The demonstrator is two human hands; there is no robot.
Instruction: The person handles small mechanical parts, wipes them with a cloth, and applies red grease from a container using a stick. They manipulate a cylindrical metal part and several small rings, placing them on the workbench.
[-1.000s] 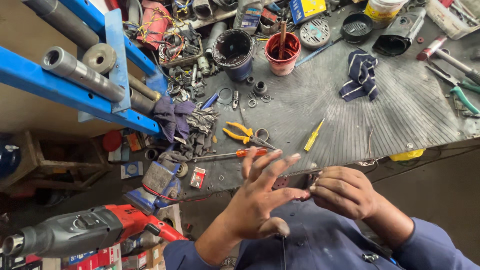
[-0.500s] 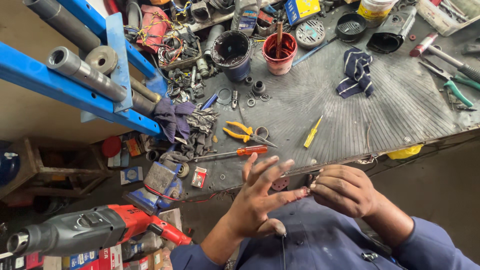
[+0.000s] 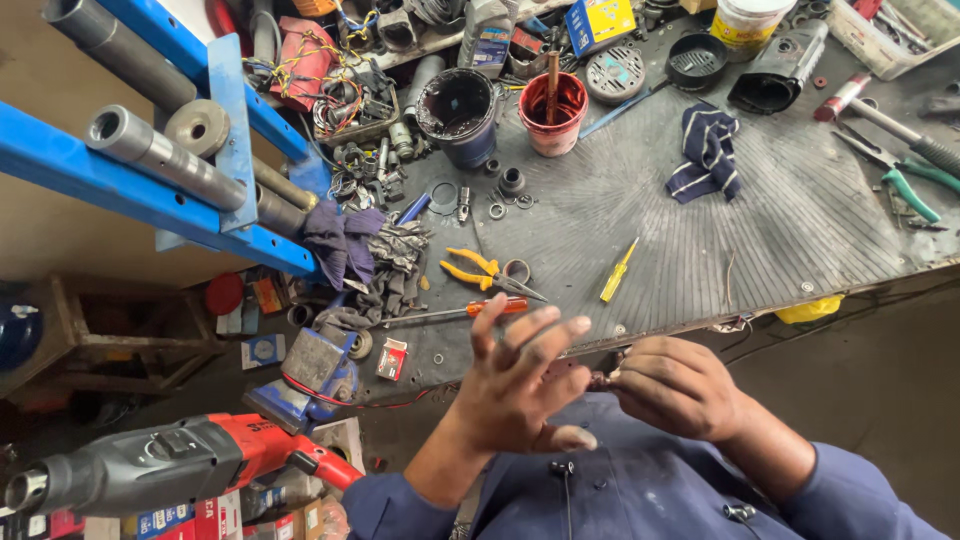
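Mechanic: Part between the hands first. What is the person holding?

Apprentice: Something small and dark [image 3: 600,380], pinched at the fingertips of the right hand [image 3: 672,388]. It sits just past the near edge of the table [image 3: 700,260], above the person's blue work jacket [image 3: 640,490]. Its kind is too small to tell.

Mechanic: And the left hand?

Apprentice: The left hand [image 3: 520,385] stands with fingers spread and raised, palm turned toward the part, touching it or nearly so. It does not close on anything.

Mechanic: So one pinch carries the whole piece. What could go wrong?

Apprentice: A slip seems the likeliest. The part hangs over the lap and not over the table, so it would probably drop into the jacket folds or down to the floor, among the boxes and the red and grey rotary hammer [image 3: 160,470].

Mechanic: Anything nearby to watch?

Apprentice: On the ribbed mat just ahead lie an orange-handled screwdriver [image 3: 470,312], yellow pliers [image 3: 485,272] and a yellow screwdriver [image 3: 618,270]. Washers and rings [image 3: 505,195] are scattered near a dark pot [image 3: 458,110] and a red cup [image 3: 554,112]. A dropped dark piece could be lost among them, and a reaching sleeve might nudge loose rings off the table edge.
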